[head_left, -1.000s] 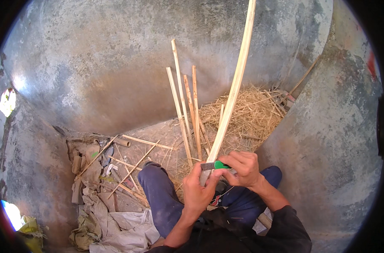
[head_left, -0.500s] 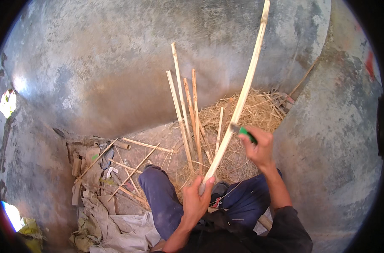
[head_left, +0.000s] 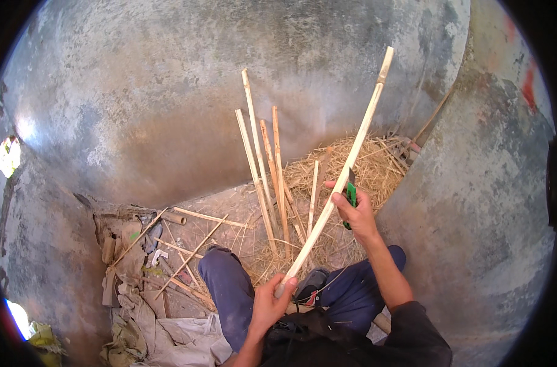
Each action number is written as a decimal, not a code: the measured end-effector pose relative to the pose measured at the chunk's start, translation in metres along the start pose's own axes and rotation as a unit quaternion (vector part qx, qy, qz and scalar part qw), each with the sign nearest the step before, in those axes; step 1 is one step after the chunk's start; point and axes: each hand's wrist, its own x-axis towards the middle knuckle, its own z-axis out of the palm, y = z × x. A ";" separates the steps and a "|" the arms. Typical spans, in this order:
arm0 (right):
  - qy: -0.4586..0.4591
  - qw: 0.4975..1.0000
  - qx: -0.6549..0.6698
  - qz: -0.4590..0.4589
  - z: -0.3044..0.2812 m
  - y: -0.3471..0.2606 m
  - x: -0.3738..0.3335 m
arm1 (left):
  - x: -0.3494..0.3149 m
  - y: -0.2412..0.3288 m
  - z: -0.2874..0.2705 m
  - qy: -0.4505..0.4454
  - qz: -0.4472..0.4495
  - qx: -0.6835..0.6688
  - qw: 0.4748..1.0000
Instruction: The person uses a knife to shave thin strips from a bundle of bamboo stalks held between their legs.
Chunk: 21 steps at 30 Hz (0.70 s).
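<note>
A long pale bamboo strip [head_left: 359, 136] slants up and to the right in front of me, with a darker node near its far end. My left hand [head_left: 272, 303] is closed around its lower end, close to my lap. Around the middle of the strip is my right hand [head_left: 355, 211], closed on a green utility knife [head_left: 351, 194]. The knife's dark blade points upward, right beside the strip. The right thumb and a fingertip also rest against the strip, seemingly pinching it.
Several bamboo strips [head_left: 252, 165] lean on the grey wall [head_left: 168, 79] ahead. A heap of shavings [head_left: 376, 162] lies at the far right. On the left floor are crossed sticks [head_left: 193, 254], a bamboo tube [head_left: 171, 216] and crumpled sacking [head_left: 174, 339]. Walls close in on both sides.
The bamboo strip has come down and toward me, so its far end now shows. My right hand has turned the knife from pointing left to pointing up, and its fingers now touch the strip.
</note>
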 end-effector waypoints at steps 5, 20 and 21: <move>0.035 0.996 -0.077 -0.025 0.014 0.011 -0.002 | 0.012 0.029 -0.025 0.017 0.099 0.196 0.976; -0.041 0.998 0.022 -0.045 0.020 -0.013 -0.026 | 0.050 0.046 -0.014 -0.113 0.072 -0.067 0.989; -0.036 0.998 -0.001 -0.054 0.019 -0.012 -0.027 | 0.049 0.048 -0.010 -0.088 0.082 -0.038 0.992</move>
